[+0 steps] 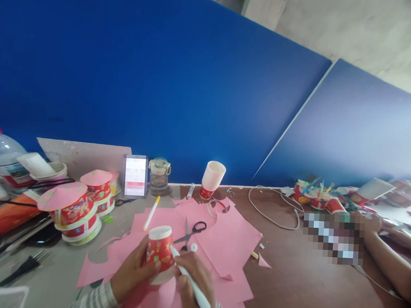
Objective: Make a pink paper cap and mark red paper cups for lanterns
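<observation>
My left hand (pixel 132 269) is wrapped round a red printed paper cup (pixel 161 250), which looks upside down with its narrow white end up. A white marker (pixel 196 289) with a green end is gripped in my right hand (pixel 195 273), its tip at the side of the cup. Under both hands lie overlapping sheets of pink paper (pixel 232 238), some with curved cuts. Just behind the cup, open black-handled scissors (pixel 189 231) rest on the paper. A yellow-capped marker (pixel 152 213) lies to the left of them.
Decorated cups with pink cone roofs (pixel 65 197) stand at the left, near a black plug (pixel 22 268) and a large bottle (pixel 7 157). Stacked paper cups (pixel 213 177) and a glass jar (pixel 159 177) stand behind. At right are a cable (pixel 274 217) and another person's arm (pixel 389 262).
</observation>
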A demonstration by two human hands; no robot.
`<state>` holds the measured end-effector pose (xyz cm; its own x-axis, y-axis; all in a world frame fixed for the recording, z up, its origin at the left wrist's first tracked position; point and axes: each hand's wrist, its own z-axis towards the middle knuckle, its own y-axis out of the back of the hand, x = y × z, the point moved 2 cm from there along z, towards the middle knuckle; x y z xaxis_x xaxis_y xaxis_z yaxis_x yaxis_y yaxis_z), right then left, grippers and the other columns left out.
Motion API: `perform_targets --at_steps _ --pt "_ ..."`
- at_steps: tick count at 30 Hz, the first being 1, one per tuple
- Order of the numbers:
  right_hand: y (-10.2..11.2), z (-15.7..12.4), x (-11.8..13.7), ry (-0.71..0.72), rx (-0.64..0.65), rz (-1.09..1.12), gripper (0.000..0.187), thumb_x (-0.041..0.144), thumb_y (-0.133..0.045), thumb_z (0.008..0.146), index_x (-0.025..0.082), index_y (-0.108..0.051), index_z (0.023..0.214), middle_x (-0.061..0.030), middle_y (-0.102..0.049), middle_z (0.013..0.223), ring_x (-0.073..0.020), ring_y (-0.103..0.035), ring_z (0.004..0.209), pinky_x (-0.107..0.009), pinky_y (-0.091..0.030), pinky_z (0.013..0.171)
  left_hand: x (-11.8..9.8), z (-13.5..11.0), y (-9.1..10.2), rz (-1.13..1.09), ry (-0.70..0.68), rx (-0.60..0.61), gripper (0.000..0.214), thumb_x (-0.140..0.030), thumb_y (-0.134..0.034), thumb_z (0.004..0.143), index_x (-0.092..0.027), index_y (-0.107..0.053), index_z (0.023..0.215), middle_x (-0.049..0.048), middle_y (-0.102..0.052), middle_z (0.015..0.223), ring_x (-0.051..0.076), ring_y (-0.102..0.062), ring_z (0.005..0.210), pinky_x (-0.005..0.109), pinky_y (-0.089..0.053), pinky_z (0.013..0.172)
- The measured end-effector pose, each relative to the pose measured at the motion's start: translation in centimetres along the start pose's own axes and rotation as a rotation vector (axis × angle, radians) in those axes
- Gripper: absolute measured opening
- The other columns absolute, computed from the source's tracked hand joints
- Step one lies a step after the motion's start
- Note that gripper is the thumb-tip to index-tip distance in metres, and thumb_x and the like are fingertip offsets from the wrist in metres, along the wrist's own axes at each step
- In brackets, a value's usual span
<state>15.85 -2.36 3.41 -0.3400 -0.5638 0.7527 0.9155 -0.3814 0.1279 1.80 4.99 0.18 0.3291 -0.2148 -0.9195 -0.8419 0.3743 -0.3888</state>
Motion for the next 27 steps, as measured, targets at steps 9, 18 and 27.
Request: perform_targets --at_steps 9,18,27 --pt "-1.3 0.0 0.9 0.078 -0.084 -0.022 0.037 0.047 -0.042 0.082 0.023 -0.07 0.08 -0.0008 -0.064 0.054 -0.0186 -0.062 0.051 -0.033 -0.056 0.063 -0.4 -0.3 -0.7 0.061 -0.024 0.007 0.044 -0.02 -0.071 0.05 -0.018 -0.057 0.091 0.0049 -0.066 0.065 0.029 -0.057 0.065 0.041 -0.046 0.059" --pt "-2.0 -0.2 0.5 0.139 -0.064 -0.067 0.036 0.046 -0.04 0.082 0.024 -0.069 0.086 -0.0026 -0.068 0.062 -0.019 -0.062 0.055 -0.034 -0.055 0.062 -0.4 -0.2 -0.4 0.2 -0.078 -0.03 0.046 -0.016 -0.072 0.048 -0.019 -0.056 0.092 0.0021 -0.064 0.063 0.028 -0.056 0.067 0.039 -0.045 0.062" --pt "-0.4 -0.1 0.4 0.025 0.116 -0.048 0.02 0.018 -0.053 0.079 0.022 -0.065 0.094 -0.0038 -0.07 0.08 -0.021 -0.066 0.075 -0.028 -0.057 0.066 0.0 -0.3 -0.2 -0.005 -0.001 0.031 0.054 -0.013 -0.07 0.052 -0.019 -0.052 0.103 0.008 -0.068 0.077 0.03 -0.059 0.071 0.043 -0.047 0.063"
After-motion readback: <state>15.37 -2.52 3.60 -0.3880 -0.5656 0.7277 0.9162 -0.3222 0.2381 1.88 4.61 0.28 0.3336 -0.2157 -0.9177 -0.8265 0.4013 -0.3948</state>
